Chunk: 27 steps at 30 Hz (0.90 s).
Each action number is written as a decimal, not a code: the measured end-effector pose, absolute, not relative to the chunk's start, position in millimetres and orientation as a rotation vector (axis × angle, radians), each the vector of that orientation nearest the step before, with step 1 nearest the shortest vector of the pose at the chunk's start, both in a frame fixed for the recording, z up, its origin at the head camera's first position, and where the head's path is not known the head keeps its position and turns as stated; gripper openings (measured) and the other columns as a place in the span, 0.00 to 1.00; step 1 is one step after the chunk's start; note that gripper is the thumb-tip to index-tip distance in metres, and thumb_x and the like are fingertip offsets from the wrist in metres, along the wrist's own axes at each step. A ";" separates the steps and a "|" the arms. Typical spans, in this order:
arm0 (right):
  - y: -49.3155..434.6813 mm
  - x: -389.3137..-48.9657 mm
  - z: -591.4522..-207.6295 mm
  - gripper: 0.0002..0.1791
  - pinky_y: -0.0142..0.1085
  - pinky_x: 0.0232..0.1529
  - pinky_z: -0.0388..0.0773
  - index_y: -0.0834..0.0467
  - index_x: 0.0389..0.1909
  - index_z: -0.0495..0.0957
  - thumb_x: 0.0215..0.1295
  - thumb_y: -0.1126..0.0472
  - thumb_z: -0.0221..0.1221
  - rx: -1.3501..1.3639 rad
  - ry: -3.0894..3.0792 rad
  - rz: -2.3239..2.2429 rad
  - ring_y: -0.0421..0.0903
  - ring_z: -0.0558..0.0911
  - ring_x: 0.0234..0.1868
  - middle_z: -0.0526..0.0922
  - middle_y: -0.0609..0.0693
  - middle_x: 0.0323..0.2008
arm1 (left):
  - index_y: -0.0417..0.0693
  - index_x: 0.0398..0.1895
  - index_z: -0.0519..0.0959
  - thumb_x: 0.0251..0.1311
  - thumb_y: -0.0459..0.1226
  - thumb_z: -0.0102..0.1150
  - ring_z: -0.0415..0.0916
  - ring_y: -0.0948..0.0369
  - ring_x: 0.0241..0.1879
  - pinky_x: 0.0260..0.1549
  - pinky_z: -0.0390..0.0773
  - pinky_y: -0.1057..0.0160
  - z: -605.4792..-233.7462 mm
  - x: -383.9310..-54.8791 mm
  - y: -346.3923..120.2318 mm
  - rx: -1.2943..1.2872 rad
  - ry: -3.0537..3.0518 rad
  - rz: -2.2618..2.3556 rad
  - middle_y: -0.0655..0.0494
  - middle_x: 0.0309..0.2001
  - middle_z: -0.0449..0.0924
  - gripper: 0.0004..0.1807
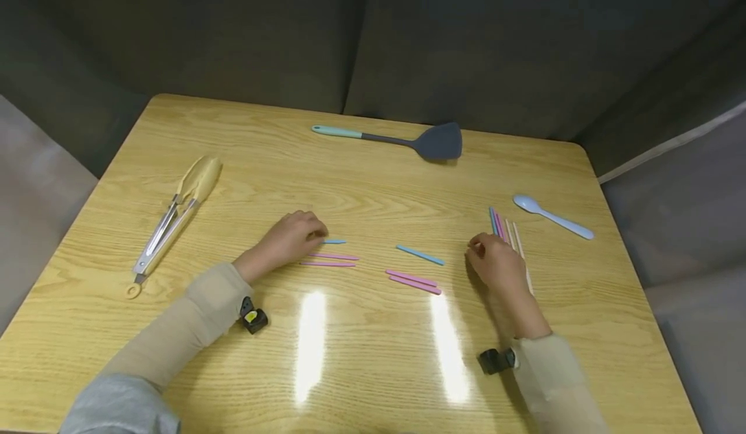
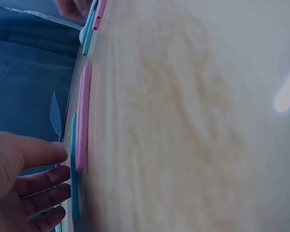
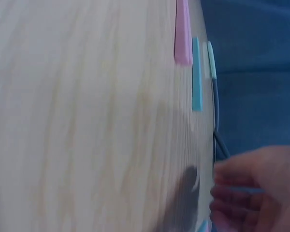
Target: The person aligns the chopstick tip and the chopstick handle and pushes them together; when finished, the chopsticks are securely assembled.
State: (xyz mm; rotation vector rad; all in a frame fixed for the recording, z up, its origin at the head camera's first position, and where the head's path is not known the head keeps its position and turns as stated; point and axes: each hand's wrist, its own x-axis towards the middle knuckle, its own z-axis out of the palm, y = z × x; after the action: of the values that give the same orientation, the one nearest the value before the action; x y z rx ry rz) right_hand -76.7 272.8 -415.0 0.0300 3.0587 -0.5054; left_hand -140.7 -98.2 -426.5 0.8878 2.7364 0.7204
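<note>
Wooden table (image 1: 373, 191), tongs (image 1: 177, 228), spatula (image 1: 387, 139), spoon (image 1: 552, 217), slim coloured sticks (image 1: 420, 255)

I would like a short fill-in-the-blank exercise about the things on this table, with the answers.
1. The tongs lie on the person's ____ side.
2. The middle group has one blue stick and ____ pink sticks.
3. Of the tongs, spatula and spoon, the right hand is nearest to the ____.
Missing words: left; two; spoon.

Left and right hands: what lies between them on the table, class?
The head view shows two blue sticks between the left hand and right hand, with four pink sticks just below.
</note>
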 end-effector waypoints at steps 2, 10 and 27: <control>265.5 -81.8 -417.7 0.11 0.40 0.23 0.71 0.62 0.39 0.77 0.59 0.59 0.56 -0.066 3.031 -0.562 0.47 0.75 0.27 0.76 0.53 0.29 | 0.46 0.39 0.80 0.57 0.37 0.56 0.71 0.57 0.39 0.40 0.71 0.57 -427.3 -139.4 -97.7 0.895 2.746 0.697 0.54 0.38 0.77 0.09; 238.7 -93.3 -425.2 0.13 0.37 0.28 0.71 0.59 0.39 0.78 0.58 0.54 0.58 -0.317 2.928 -0.675 0.44 0.73 0.30 0.75 0.49 0.31 | 0.45 0.32 0.80 0.53 0.36 0.61 0.71 0.57 0.35 0.36 0.72 0.60 -430.4 -136.6 -95.1 1.020 2.815 0.618 0.54 0.34 0.77 0.05; 218.2 -100.8 -424.1 0.06 0.37 0.31 0.74 0.59 0.33 0.77 0.55 0.63 0.61 -0.513 2.902 -0.673 0.45 0.74 0.32 0.75 0.49 0.31 | 0.47 0.28 0.77 0.56 0.36 0.57 0.71 0.61 0.31 0.32 0.73 0.63 -420.4 -138.7 -96.9 0.791 2.751 0.758 0.57 0.30 0.75 0.03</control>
State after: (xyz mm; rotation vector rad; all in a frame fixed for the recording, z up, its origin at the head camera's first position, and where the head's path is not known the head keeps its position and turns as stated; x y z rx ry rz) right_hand -100.8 218.2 -424.1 -0.5128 2.9015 -0.6729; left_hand -138.7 -96.9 -420.4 0.7908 2.7511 0.7577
